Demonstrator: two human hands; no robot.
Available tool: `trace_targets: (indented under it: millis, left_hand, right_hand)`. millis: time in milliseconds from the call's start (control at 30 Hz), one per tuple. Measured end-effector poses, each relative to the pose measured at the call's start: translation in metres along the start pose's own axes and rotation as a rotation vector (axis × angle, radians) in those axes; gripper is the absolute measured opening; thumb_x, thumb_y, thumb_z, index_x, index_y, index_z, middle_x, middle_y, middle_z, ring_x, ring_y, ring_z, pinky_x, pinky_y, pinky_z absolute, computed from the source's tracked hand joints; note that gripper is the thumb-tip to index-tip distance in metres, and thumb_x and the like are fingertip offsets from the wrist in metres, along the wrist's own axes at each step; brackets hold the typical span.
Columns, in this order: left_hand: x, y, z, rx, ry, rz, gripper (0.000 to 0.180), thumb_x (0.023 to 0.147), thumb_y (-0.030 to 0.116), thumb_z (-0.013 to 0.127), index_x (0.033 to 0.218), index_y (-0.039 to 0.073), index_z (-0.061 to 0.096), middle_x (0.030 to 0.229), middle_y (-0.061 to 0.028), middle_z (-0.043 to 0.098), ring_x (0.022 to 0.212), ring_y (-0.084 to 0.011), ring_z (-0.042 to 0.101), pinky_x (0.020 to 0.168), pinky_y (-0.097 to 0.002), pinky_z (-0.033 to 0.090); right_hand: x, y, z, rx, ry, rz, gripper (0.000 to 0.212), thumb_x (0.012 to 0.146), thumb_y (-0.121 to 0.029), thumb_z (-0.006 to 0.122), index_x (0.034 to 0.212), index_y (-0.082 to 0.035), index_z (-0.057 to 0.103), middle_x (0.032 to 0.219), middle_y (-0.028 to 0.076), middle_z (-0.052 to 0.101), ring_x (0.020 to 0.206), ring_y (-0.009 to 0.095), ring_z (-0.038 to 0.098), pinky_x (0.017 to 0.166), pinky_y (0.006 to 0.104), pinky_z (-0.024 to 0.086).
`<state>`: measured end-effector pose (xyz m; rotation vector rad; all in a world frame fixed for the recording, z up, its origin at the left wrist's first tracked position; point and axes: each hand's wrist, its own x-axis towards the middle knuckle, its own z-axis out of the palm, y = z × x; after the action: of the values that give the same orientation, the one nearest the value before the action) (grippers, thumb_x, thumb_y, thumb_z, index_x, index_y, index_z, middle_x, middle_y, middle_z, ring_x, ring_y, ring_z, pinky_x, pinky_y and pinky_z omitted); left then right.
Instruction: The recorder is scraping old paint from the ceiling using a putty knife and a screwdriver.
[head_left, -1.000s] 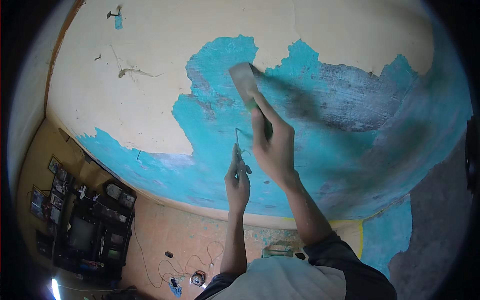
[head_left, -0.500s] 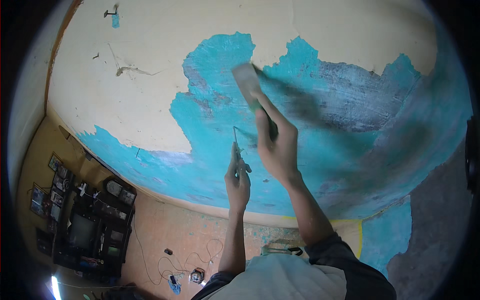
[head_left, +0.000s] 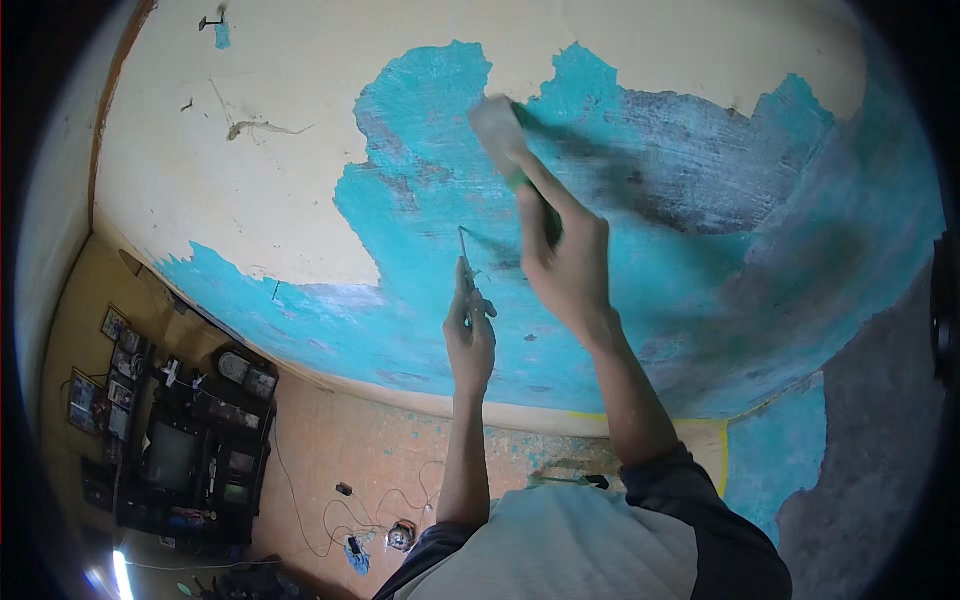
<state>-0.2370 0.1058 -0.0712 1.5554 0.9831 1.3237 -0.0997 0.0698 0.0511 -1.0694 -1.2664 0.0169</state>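
Observation:
My right hand (head_left: 572, 255) is closed around the handle of a putty knife (head_left: 498, 130), its wide blade pointing up at the wall. The blade's end lies near the ragged edge of cream paint (head_left: 250, 190), over a patch of bare turquoise wall (head_left: 420, 270). It is blurred, so I cannot tell whether it touches the wall. Lower and to the left, my left hand (head_left: 470, 335) grips a thin, pointed tool (head_left: 463, 246) seen almost edge-on. Its exact kind does not show.
A nail (head_left: 211, 22) sticks out of the wall at the upper left. Behind on the left stands a dark cabinet with a television (head_left: 172, 458). Cables and a round metallic device (head_left: 401, 536) lie on the floor (head_left: 320, 430), with turquoise flakes along the wall's foot.
The view has shifted slightly, so the wall sits higher. My right hand has moved the putty knife a little to the right and up; my left hand keeps its place against the wall.

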Motion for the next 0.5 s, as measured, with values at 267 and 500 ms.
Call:
trace_targets:
  millis: [267,500]
  left_hand:
    - [-0.008,-0.004,-0.009,0.023,0.018,0.025,0.049,0.112,0.013,0.045,0.16,0.006,0.039,0.12,-0.0095,0.065,0.078,-0.011,0.05,0.072,-0.0286,0.047]
    - [-0.022,-0.01,-0.015,0.06,0.03,0.026,0.048,0.112,0.016,0.046,0.159,0.006,0.041,0.12,-0.0113,0.067,0.078,-0.0109,0.052,0.073,-0.0292,0.049]
  right_hand:
    - [-0.024,0.016,-0.006,-0.024,0.022,-0.098,0.039,0.103,-0.005,0.058,0.142,-0.003,0.061,0.059,0.016,0.052,0.048,0.009,0.049,0.047,0.0282,0.037]
    - [-0.004,-0.005,-0.007,-0.069,-0.024,-0.083,0.039,0.102,-0.006,0.058,0.141,-0.003,0.061,0.059,0.02,0.048,0.049,0.007,0.05,0.047,0.0288,0.037]
